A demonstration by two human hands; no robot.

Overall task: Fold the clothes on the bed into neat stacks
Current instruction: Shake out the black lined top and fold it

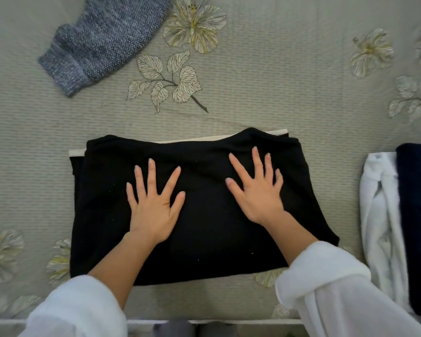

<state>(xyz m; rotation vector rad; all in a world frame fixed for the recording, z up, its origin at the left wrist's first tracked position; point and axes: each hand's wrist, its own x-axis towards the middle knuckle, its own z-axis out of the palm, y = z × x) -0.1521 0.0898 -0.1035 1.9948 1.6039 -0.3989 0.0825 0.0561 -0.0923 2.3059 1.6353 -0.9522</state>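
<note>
Both hands flat on folded black garment (204, 210).
Left hand (153, 205) and right hand (258, 193): fingers spread, pressing. Grey knit (102, 37) well beyond fingertips; white garment (379, 215) right of them.

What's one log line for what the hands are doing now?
step: pressing flat | left hand: open on folded black garment | right hand: same | nearby: grey knit, white garment, navy garment

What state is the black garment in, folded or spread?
Folded: black garment forms a compact layered rectangle; left hand and right hand lie flat on it.
</note>
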